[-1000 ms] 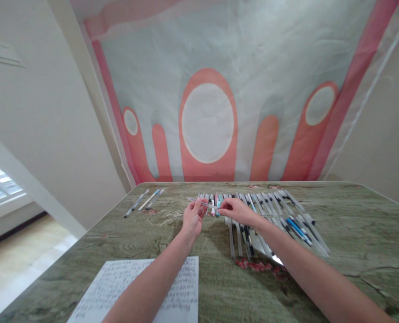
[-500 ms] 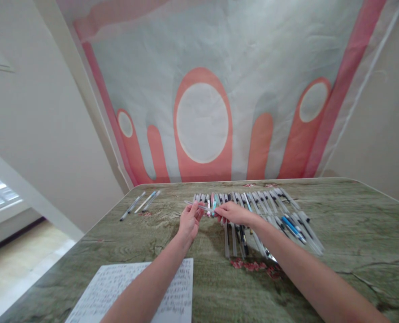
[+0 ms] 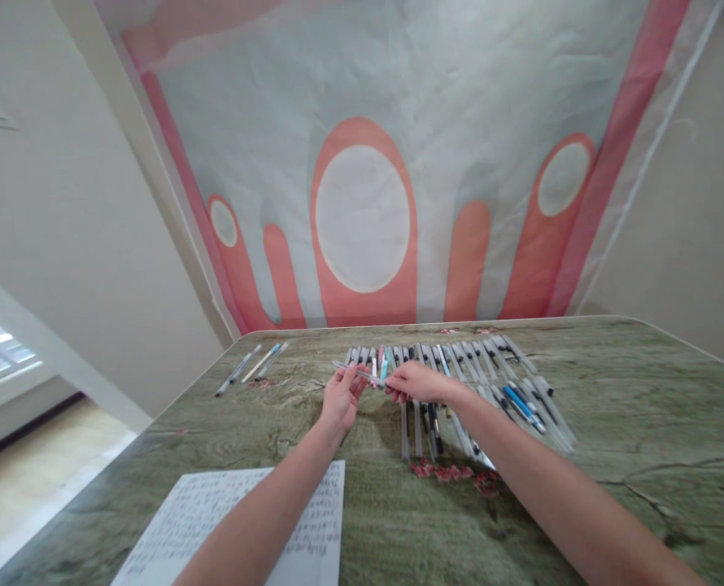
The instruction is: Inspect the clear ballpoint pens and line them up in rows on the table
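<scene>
Both hands hold one pale, see-through pen (image 3: pixel 362 373) above the table, near the left end of the pen rows. My left hand (image 3: pixel 341 394) has its fingers closed round the barrel on the left. At the pen's right, darker end, my right hand (image 3: pixel 412 382) pinches it. Behind and beyond the hands lies a long row of clear-barrelled pens (image 3: pixel 473 358), side by side. A pink-and-white pen and a teal pen (image 3: pixel 385 368) show close behind the held one. Nearer me is a second row of pens (image 3: pixel 419 427), partly hidden by my right forearm.
Several separate pens (image 3: pixel 268 362) lie at the table's far left. A sheet of handwritten paper (image 3: pixel 228 509) is under my left forearm. Blue pens (image 3: pixel 524 408) lie right of my right forearm. The wood-patterned table (image 3: pixel 215 439) reaches to a wall with a printed hanging (image 3: pixel 362 220).
The view has shifted slightly, so everything sits a little further left and higher. Both hands keep hold of the same pen, almost in the same pose.
</scene>
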`<state>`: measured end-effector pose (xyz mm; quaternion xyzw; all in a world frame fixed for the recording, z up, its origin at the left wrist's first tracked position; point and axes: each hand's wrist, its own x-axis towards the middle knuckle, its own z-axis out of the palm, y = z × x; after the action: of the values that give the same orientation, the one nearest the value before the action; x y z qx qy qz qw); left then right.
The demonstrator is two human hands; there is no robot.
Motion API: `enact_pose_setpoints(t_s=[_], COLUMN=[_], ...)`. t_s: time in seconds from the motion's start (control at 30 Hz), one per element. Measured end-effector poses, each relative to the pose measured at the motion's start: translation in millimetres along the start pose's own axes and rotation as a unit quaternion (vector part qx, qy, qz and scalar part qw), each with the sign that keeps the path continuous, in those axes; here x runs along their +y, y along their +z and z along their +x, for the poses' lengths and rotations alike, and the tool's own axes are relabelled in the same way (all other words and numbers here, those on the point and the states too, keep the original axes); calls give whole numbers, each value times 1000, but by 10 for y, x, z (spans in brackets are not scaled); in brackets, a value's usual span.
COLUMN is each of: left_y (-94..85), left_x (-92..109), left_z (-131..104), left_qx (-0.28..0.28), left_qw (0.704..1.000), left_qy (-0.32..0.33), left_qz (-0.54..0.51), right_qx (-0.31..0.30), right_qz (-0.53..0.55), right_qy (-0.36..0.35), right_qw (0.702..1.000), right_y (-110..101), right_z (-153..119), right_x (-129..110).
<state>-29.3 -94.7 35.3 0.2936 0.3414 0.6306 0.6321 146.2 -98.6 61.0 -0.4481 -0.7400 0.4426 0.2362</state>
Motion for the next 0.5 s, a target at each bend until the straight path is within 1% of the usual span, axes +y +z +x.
enact_pose_setpoints(t_s=[0.13,0.17,0.2,0.33,0.4,0.5], left_y=[-31,-37,-41,-40,-32,-29], left_x=[-22,-25,-26,-17,-11,-2], left_z=[32,39,45,44,36,31], left_qx=[8,11,13,20,23,25], left_qw=[1000,1000,1000,1000,1000,1000], left_qy=[4,2,0,0,1,3], left_qz=[-3,-5,-6,-15,-18,-17], right_qx=[59,64,59,-3,6,47], right_qz=[-41,-42,-34,22,8,-43], right_qy=[-19,-17,-12,12,3,-15], right_qw=[997,997,998,1000,1000,998], right_y=[0,-1,1,26,34,29], right_z=[1,-1,-4,-9,-8,-8], right_x=[-10,-14,-17,-29,-27,-17])
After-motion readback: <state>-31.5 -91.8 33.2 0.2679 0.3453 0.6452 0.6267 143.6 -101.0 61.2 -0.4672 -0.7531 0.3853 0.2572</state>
